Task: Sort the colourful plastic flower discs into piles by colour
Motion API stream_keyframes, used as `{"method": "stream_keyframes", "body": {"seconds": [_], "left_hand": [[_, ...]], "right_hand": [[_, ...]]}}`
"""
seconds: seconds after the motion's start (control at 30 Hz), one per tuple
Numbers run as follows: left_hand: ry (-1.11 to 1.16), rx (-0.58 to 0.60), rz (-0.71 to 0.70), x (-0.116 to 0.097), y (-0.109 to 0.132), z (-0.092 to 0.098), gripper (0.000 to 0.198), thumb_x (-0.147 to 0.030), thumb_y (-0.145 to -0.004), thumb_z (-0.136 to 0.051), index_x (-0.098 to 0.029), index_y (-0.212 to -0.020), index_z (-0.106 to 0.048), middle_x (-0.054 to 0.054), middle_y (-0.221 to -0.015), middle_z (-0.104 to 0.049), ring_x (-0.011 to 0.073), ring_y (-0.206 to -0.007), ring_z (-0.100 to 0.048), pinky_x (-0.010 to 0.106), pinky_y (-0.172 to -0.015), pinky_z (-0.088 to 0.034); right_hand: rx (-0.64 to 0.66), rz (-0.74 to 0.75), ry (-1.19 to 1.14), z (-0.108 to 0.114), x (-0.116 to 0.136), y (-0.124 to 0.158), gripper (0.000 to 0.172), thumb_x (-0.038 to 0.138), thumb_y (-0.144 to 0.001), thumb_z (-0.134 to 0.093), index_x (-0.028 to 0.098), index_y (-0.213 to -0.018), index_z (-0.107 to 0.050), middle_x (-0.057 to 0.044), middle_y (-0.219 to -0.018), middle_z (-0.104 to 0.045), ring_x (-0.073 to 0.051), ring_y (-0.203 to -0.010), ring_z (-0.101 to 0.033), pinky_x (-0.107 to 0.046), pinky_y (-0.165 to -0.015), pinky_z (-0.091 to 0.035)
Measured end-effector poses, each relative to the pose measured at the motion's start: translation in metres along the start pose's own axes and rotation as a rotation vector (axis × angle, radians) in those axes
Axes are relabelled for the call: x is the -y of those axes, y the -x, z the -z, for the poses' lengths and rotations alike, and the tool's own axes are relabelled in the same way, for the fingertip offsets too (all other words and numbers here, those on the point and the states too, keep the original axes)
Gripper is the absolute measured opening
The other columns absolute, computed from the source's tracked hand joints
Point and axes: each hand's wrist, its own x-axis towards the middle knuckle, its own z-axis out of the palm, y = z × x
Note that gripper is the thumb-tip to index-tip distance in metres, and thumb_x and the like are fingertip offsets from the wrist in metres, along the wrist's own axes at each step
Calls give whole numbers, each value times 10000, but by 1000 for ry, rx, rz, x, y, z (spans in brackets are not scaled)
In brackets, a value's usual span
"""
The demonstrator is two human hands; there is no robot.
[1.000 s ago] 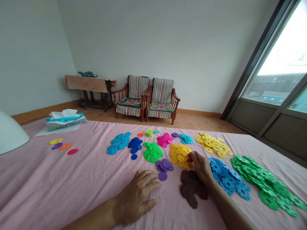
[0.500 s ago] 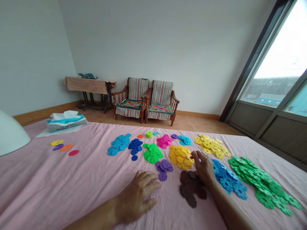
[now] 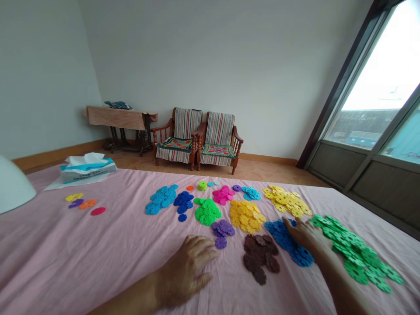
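My left hand rests palm down on the pink cloth with its fingers apart, holding nothing. Just beyond its fingertips lies a small pile of purple notched discs, with a single purple disc at its near side. My right hand reaches over a pile of blue discs, fingers stretched and touching its top. The hand and forearm hide part of that pile. On its left are brown discs and yellow-orange discs; on its right, green discs.
Farther back lie piles of yellow, pink, bright green, dark blue and light blue discs. A tissue box and a white rounded object stand at left. Two wooden chairs stand beyond the cloth.
My right hand has moved right, from beside the yellow-orange pile to above the blue discs, uncovering their left part. My left hand stays put. The view has shifted slightly.
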Motion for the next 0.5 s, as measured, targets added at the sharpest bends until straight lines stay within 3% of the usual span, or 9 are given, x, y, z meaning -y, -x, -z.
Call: {"method": "stream_keyframes", "body": {"seconds": [0.17,0.27,0.5], "left_hand": [[-4,-3,1,1,-1,0,410,-312,-868,-561,-256,-1272,-511,66,-1299,-536,262,-1193,-467,432,-1027,-354],[-7,-7,-1,1,-1,0,407,-309,-870,-559,-247,-1269,-515,72,-1292,-542,263,-1190,-471,431,-1026,-357],[-7,-12,-10,-2,-2,3,400,-296,-865,-568,-234,-1258,-521,88,-1283,-545,271,-1179,-478,438,-1014,-361]], "right_hand": [[26,7,17,2,6,6,757,747,-784,-260,216,-1163,-643,-192,-1287,-554,-456,-1212,-455,-589,-861,-422],[-7,109,9,4,17,14,738,725,-804,-261,193,-1128,-660,-207,-1212,-594,-439,-1183,-481,-561,-876,-426],[-1,390,-50,2,76,54,656,622,-874,-281,145,-1178,-613,-210,-1103,-607,-366,-1064,-552,-486,-876,-427]]}}
